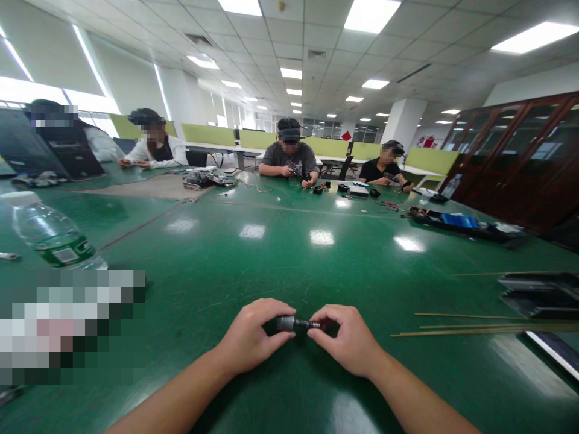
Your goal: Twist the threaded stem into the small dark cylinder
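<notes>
Low over the green table, a small dark metal cylinder with a thin ribbed shaft (286,323) lies level between my hands. Its exact kind is too small to tell. My left hand (256,331) pinches the thick grey end between thumb and fingers. At the other side, my right hand (346,337) has thumb and forefinger closed on the tip of the thin shaft. The fingers hide part of both ends.
Thin brass-coloured rods (470,328) and dark metal channels (538,295) lie at the right. A water bottle (56,235) leans at the left near a blurred-out block. Several people sit across the green table (253,265), with a long black tray (461,224) of parts at far right.
</notes>
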A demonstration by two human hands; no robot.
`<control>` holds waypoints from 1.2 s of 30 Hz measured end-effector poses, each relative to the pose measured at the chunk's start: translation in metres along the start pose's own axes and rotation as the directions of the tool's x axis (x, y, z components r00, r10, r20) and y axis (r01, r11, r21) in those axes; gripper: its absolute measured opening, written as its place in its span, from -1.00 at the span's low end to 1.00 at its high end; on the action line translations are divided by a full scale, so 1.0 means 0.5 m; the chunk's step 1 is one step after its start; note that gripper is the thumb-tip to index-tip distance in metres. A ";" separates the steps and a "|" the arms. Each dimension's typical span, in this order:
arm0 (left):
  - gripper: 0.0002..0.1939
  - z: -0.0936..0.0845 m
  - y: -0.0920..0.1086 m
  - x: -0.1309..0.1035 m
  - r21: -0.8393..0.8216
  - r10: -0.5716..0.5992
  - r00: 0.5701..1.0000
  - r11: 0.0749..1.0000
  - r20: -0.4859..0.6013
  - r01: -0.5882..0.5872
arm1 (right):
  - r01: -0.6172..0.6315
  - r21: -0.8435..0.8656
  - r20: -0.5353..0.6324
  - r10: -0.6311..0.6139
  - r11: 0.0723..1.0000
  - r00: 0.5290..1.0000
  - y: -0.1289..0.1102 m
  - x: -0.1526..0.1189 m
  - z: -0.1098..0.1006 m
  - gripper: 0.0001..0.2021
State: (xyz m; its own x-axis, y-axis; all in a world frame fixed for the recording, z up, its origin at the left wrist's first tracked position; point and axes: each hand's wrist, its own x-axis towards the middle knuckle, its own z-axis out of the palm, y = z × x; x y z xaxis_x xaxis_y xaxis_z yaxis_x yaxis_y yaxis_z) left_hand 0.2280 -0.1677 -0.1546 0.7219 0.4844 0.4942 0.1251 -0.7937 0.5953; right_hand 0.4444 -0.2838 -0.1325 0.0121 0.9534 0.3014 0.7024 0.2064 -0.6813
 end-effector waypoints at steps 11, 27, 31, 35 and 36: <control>-0.67 0.000 -0.004 -0.002 0.001 -0.003 1.000 1.000 -0.007 0.003 | 0.003 0.001 -0.003 -0.003 1.000 1.000 0.003 0.000 -0.001 -0.95; -0.68 -0.003 -0.002 0.000 0.002 -0.003 1.000 1.000 -0.007 0.003 | -0.011 -0.007 -0.028 0.011 1.000 1.000 0.003 0.001 0.000 -0.94; -0.67 -0.003 -0.002 0.001 0.003 -0.003 1.000 1.000 -0.020 0.004 | -0.015 -0.005 -0.033 0.015 1.000 0.999 0.002 0.001 -0.001 -0.95; -0.67 -0.004 -0.001 0.000 0.004 -0.004 1.000 1.000 -0.025 0.004 | -0.023 -0.017 -0.032 0.023 1.000 0.999 0.001 0.001 -0.002 -0.95; -0.67 -0.004 -0.001 0.000 0.004 -0.005 1.000 1.000 -0.025 0.006 | -0.023 -0.019 -0.032 0.022 1.000 0.999 0.001 0.001 -0.003 -0.95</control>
State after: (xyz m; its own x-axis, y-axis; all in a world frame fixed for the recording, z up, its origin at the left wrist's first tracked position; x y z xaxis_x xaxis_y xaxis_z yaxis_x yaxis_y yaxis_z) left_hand 0.2264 -0.1663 -0.1535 0.7040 0.4978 0.5066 0.1320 -0.7926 0.5953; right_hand 0.4457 -0.2833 -0.1318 0.0501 0.9503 0.3073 0.7155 0.1805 -0.6749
